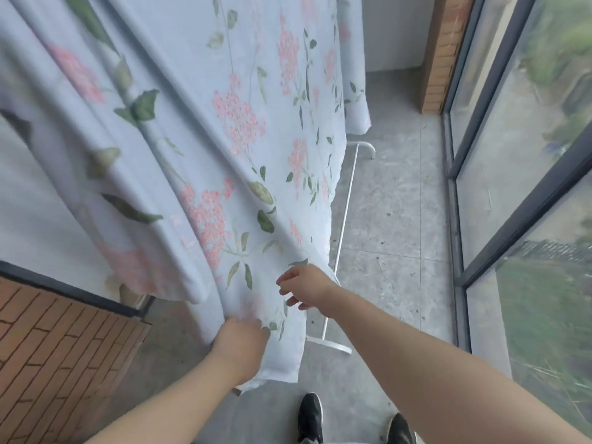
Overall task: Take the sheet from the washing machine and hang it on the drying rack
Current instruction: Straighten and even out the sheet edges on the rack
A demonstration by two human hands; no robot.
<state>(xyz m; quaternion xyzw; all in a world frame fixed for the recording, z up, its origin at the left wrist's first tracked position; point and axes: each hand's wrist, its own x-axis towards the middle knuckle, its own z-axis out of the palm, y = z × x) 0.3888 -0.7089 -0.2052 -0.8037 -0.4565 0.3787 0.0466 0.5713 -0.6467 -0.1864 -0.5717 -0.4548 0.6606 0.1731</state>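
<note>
A pale blue sheet (205, 129) printed with pink flowers and green leaves hangs in long folds over the drying rack, reaching almost to the floor. Only the rack's white base tube and feet (339, 238) show, to the right of the cloth. My left hand (240, 347) grips the sheet near its lower edge, its fingers curled into the fabric. Higher and to the right, my right hand (304, 286) hovers at the sheet's right edge with its fingers spread and loosely bent, holding nothing. The washing machine is out of view.
A brick-tiled wall corner (64, 341) stands at the lower left. Dark-framed glass doors (499, 219) run along the right side. The floor is grey tile (400, 219). My black shoes (310, 418) stand just below the sheet's hem.
</note>
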